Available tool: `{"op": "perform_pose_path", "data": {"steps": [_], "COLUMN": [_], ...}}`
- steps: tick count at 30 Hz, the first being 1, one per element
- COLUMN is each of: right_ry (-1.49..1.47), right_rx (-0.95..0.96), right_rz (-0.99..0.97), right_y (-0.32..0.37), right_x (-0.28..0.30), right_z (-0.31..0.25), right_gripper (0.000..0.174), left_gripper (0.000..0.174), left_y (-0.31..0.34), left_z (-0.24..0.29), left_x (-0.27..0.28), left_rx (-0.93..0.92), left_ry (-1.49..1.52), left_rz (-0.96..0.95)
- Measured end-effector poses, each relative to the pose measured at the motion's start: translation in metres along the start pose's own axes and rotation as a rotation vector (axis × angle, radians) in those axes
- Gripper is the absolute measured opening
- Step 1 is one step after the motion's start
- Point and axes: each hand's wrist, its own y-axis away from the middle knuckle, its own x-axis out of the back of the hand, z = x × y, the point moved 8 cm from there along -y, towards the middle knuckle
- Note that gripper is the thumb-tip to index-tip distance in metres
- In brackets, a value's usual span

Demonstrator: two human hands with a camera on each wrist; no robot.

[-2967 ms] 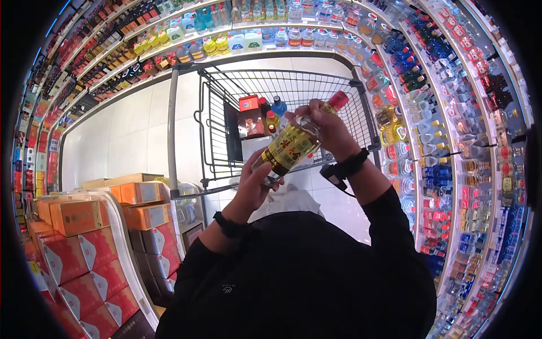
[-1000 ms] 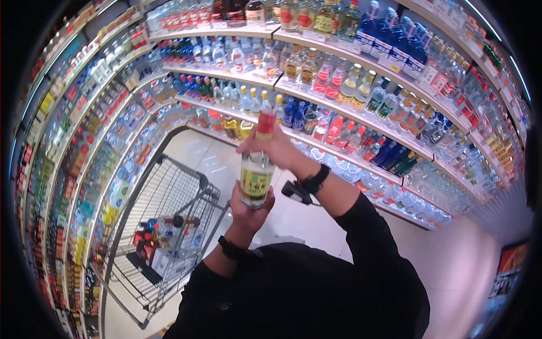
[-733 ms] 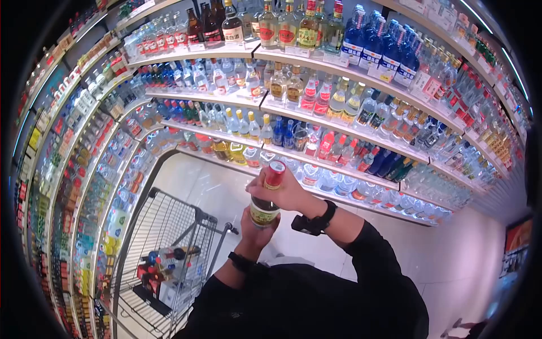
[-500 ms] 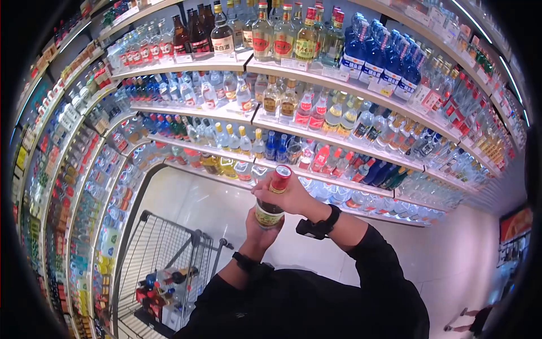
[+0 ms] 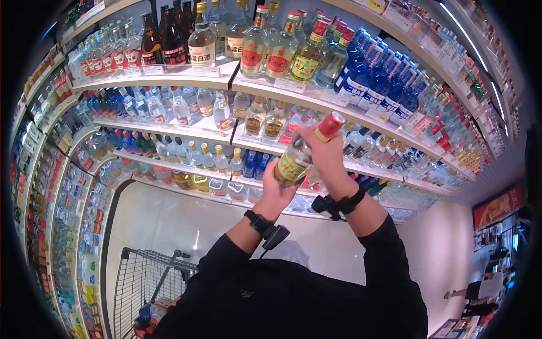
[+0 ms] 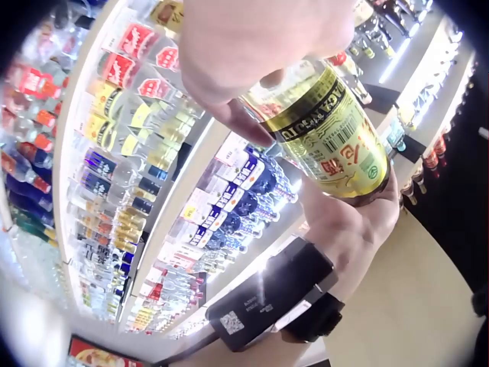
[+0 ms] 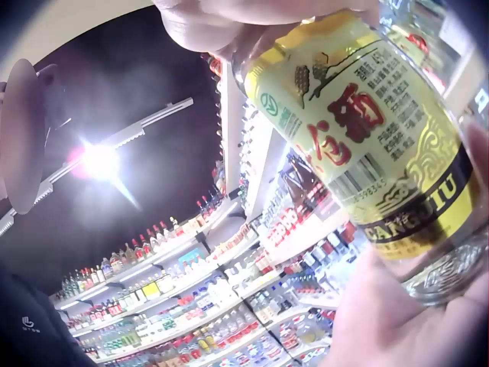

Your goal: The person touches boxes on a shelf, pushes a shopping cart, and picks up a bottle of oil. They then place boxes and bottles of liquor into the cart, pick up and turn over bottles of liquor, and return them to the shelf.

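A clear glass liquor bottle (image 5: 294,161) with a yellow label and red cap is held in both hands before the shelves, tilted with its cap up to the right. My left hand (image 5: 279,191) grips it near the base, below the label. Around the neck and shoulder curl the fingers of my right hand (image 5: 326,155). Close up in the right wrist view, the bottle label (image 7: 359,130) shows red characters and a black band. The left wrist view has the bottle (image 6: 328,130) between the two hands. Similar yellow-labelled, red-capped bottles (image 5: 306,63) stand on the upper shelf behind.
Shelves (image 5: 164,79) packed with liquor bottles curve around the front and left. Blue bottles (image 5: 361,79) stand right of the yellow-labelled ones. A wire shopping cart (image 5: 149,277) with goods inside is at lower left. Another person (image 5: 485,288) is far off at right.
The view has turned from the cart toward the liquor shelves, which now appear closer. Both hands keep hold of the bottle, raised and tilted right over the last half second. The cart slid lower left in view.
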Motion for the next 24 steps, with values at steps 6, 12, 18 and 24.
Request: {"op": "perform_pose_path", "data": {"steps": [6, 12, 18, 24], "right_ry": [-0.021, -0.038, 0.215, 0.376], "right_rx": [0.240, 0.352, 0.547, 0.665], "right_rz": [-0.037, -0.175, -0.233, -0.303], "right_y": [-0.084, -0.150, -0.197, -0.209], "right_x": [0.044, 0.068, 0.069, 0.049], "right_z": [-0.067, -0.108, -0.123, -0.106], "right_gripper": [0.013, 0.011, 0.012, 0.019], "left_gripper": [0.054, 0.056, 0.077, 0.072], "left_y": [-0.100, -0.161, -0.161, -0.167], "left_z": [-0.003, 0.004, 0.027, 0.034], "left_x": [-0.070, -0.108, -0.136, -0.150], "left_rx": [-0.125, -0.349, -1.058, -1.325], "left_ry": [-0.062, -0.417, -1.374, -1.632], "left_rz": [-0.084, -0.107, -0.046, 0.126]}}
